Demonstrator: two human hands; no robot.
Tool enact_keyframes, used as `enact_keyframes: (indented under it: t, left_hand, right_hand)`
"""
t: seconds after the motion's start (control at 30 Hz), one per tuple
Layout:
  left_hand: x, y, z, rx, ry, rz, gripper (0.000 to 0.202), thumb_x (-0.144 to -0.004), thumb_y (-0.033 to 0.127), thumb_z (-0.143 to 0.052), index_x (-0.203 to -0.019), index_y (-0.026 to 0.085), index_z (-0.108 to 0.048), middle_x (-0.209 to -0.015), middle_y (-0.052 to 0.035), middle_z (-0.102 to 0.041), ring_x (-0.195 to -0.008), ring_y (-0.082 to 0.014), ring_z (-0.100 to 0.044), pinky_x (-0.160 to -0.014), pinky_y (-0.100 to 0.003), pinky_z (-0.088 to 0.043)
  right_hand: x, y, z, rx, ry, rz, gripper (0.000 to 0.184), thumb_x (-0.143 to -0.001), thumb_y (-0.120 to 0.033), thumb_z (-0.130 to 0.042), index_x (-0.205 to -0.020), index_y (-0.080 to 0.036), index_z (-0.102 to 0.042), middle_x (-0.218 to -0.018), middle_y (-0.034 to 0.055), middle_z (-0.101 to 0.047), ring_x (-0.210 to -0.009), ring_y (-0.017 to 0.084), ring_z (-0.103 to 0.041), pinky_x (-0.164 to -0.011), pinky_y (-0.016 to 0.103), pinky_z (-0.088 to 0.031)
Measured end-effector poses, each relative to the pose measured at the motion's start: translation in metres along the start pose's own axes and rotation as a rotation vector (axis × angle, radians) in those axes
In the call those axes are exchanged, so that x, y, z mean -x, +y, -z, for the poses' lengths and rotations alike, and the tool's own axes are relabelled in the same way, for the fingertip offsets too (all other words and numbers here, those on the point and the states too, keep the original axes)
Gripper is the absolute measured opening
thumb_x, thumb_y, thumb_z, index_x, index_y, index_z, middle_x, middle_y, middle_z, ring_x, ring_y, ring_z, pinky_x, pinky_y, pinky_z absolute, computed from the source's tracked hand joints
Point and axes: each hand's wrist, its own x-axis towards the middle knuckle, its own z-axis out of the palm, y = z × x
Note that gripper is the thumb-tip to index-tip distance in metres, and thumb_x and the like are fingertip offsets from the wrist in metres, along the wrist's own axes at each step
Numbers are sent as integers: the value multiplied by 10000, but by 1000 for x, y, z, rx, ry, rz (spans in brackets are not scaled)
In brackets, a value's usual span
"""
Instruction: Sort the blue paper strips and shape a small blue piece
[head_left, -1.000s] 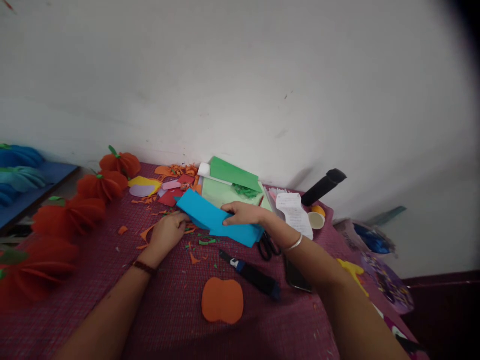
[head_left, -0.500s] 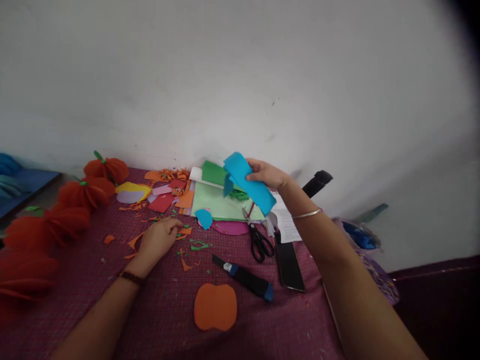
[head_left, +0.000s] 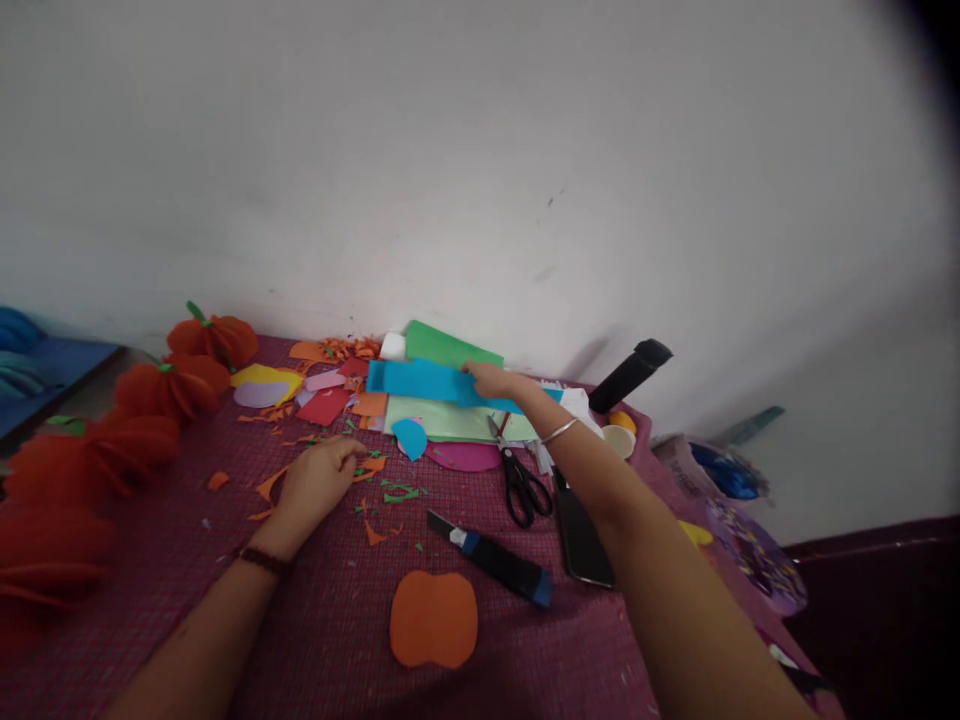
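The right hand [head_left: 491,380] reaches forward over the blue paper [head_left: 420,381], its fingers bent and nearly together on the strip; whether they pinch it or only press, I cannot tell. The paper lies beneath that hand, across the pale green sheet [head_left: 442,420]. The left hand [head_left: 319,480] rests loosely curled among orange and green scraps, and whether anything is under its fingers is hidden.

The likeliest trouble is the utility knife [head_left: 499,565], between the two forearms with its blade bare and pointing toward the left hand: a careless sweep back could meet the edge. The scissors [head_left: 525,495], just below the right wrist, look slightly parted and could snag a sleeve of paper dragged over them. The blue paper overlaps loose sheets, so a tug might shift the pile.

The worktop [head_left: 315,610] wears a reddish checked cloth, littered around the left hand; a slack cloth could ruck. An orange cutout [head_left: 433,620] lies nearer the body than both hands, paper pumpkins [head_left: 172,385] line up left of the left hand, and a phone [head_left: 581,530] sits below the right forearm. A plain, scuffed wall [head_left: 480,190] rises beyond both hands.
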Motion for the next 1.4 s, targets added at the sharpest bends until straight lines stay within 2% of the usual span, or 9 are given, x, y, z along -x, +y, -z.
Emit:
enact_keyframes:
  t: [0.1,0.27,0.47,0.63,0.73,0.83,1.07,1.27,1.4]
  left_hand:
    - [0,1,0,-15,2,20,322,-824,200,-389,-893,210,-704,-994,-46,-723,-912,-218,-657,-793,-312,-475]
    - [0,-2,-3,-18,7,9,319,-837,222,-395,-913,206,-704,-1009,-50,-720,-932,-226,-654,-829,-317,-469]
    - [1,0,-2,-16,-11,36,334,-836,207,-384,-923,200,-707,-1014,-55,-717,-932,-221,-654,-816,-312,-471]
    - [2,2,-1,12,6,27,328,-839,216,-391,-919,206,-709,-1043,-50,-712,-937,-212,-652,-841,-308,-470]
    - [2,2,-1,11,7,33,325,-832,205,-393,-908,213,-709,-1021,-43,-718,-921,-204,-656,-820,-294,-472]
    - [2,3,0,5,-1,32,325,-834,209,-393,-910,213,-710,-1028,-43,-718,-928,-204,-654,-813,-291,-469]
    - [2,2,-2,71,45,78,356,-895,292,-374,-1083,204,-663,-1096,-64,-703,-975,-210,-648,-814,-286,-456]
    - [2,19,7,410,176,40,402,-884,461,-426,-975,158,-673,-906,-65,-710,-826,-206,-633,-731,-282,-455]
    - [1,34,10,628,45,50,347,-788,456,-537,-809,141,-679,-687,-24,-653,-633,-169,-568,-593,-260,-427]
  right_hand:
    - [-2,5,-24,94,-17,-71,440,-770,-72,-518,-1204,-105,-578,-1152,173,-671,-1005,281,-633,-826,324,-471]
    - [5,4,-22,203,76,-152,357,-865,-135,-470,-1211,-105,-551,-1153,201,-640,-1078,304,-579,-907,399,-419]
    - [28,-38,-26,224,192,-47,292,-916,-195,-470,-1187,-137,-562,-1239,188,-559,-1174,293,-489,-975,405,-351]
    - [34,-78,-65,-103,140,191,456,-848,-429,-614,-1197,-141,-553,-1096,123,-624,-974,220,-579,-825,302,-408]
    - [27,-86,-79,-295,105,152,342,-725,-326,-732,-985,-137,-617,-990,102,-626,-881,203,-565,-757,285,-393]
    - [22,-86,-81,-487,32,139,103,-735,-210,-670,-755,-148,-589,-789,24,-600,-729,141,-523,-670,243,-376]
    - [26,-85,-82,-768,-20,140,80,-789,-229,-577,-815,-157,-554,-719,-25,-585,-622,99,-518,-600,211,-424]
    - [37,-109,-79,-1128,-12,191,119,-738,-238,-640,-808,-164,-578,-715,-30,-590,-633,107,-532,-620,234,-439]
    - [47,-123,-70,-1211,4,267,196,-700,-259,-721,-829,-171,-602,-754,-33,-599,-688,108,-540,-675,237,-448]
